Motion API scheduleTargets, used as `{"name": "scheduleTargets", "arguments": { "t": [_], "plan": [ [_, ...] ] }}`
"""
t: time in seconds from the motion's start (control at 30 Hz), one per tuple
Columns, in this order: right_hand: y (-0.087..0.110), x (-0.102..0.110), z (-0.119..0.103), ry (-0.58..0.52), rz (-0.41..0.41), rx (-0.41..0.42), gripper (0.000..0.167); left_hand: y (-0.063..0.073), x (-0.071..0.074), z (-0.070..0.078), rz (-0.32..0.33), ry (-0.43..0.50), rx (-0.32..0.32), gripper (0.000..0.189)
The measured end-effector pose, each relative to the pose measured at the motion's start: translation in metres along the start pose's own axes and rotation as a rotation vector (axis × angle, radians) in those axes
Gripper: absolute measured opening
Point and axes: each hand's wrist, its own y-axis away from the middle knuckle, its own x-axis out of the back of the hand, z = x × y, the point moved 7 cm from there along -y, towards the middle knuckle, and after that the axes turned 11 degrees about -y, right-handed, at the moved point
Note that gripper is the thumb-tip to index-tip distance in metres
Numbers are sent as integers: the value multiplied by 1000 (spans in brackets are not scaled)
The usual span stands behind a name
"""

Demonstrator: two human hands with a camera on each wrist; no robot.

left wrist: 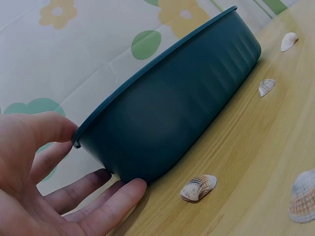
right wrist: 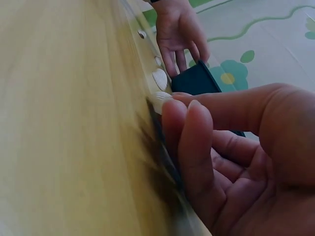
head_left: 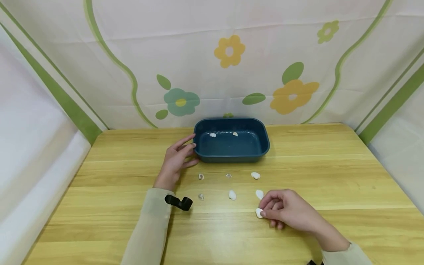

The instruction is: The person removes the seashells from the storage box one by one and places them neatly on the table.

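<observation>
My left hand (head_left: pixel 173 162) rests against the left end of a dark blue plastic basin (head_left: pixel 228 159). In the left wrist view its fingers (left wrist: pixel 115 206) are spread, touching the basin's rim and lower wall. My right hand (head_left: pixel 291 209) pinches a white seashell (head_left: pixel 259 213) between thumb and fingertips, low over the table. Just behind that shell lies another white shell (head_left: pixel 259 193), partly covered by the fingers. Two small shells, one whitish (head_left: pixel 212 135) and one tan (head_left: pixel 235 134), lie inside the basin near its back wall.
Between the hands and the basin, several shells lie in two rows on the wooden table (head_left: pixel 212 235), among them a brownish one (head_left: pixel 201 176) and a larger white one (head_left: pixel 232 195). A flower-printed curtain (head_left: pixel 198 55) hangs close behind the basin.
</observation>
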Motion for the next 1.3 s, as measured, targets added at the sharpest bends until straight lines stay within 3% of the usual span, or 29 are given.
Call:
{"name": "scheduleTargets", "arguments": {
  "t": [0.23, 1.3],
  "plan": [
    [3, 10, 0, 69, 11, -19, 20, 0, 1, -1, 0, -2, -4, 40],
    [5, 13, 1, 98, -9, -18, 15, 1, 0, -1, -5, -5, -8, 40]
  ]
}}
